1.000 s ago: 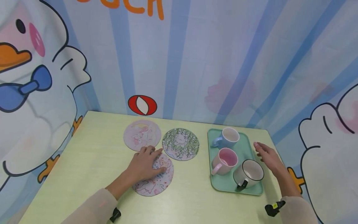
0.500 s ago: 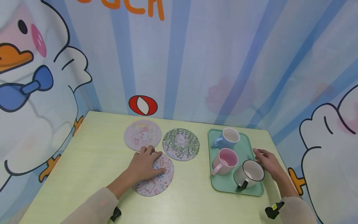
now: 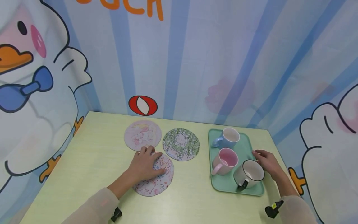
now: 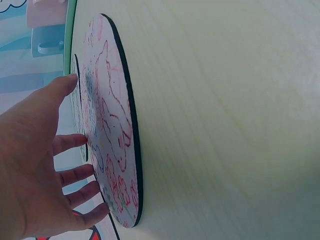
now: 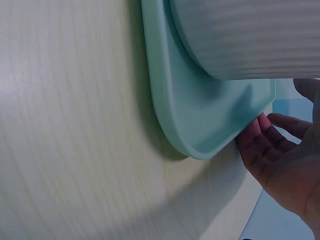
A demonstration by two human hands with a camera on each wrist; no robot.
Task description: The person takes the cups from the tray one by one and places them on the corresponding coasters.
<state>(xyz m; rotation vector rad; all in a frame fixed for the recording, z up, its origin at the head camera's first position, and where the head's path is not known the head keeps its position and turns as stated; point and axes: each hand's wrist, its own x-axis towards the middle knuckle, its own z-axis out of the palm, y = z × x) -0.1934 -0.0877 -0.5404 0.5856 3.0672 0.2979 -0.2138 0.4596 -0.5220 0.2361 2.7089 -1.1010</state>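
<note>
In the head view my left hand (image 3: 145, 165) lies over the nearest round coaster (image 3: 160, 185), white with pink and red drawings, fingers spread. The left wrist view has its fingertips right at the coaster's (image 4: 112, 110) far edge. On the right, my right hand (image 3: 268, 161) is beside the mint-green tray (image 3: 223, 185), its fingertips touching the tray's right rim. Three mugs stand upright on that tray: a blue mug (image 3: 226, 141), a pink mug (image 3: 222, 165) and a white mug (image 3: 243, 174) with a dark rim. In the right wrist view, loosely bent fingers (image 5: 265, 142) meet the tray's outer side.
Behind the left hand lie a pink round coaster (image 3: 142, 135) and a green floral one (image 3: 181, 144). A pale yellow tabletop (image 3: 193, 199) carries everything. At its back edge hangs a blue-striped curtain (image 3: 190, 62) with cartoon ducks.
My right hand has come in slightly from above and lowered to the tray's right rim. The left hand, coasters, tray and mugs have stayed in place.
</note>
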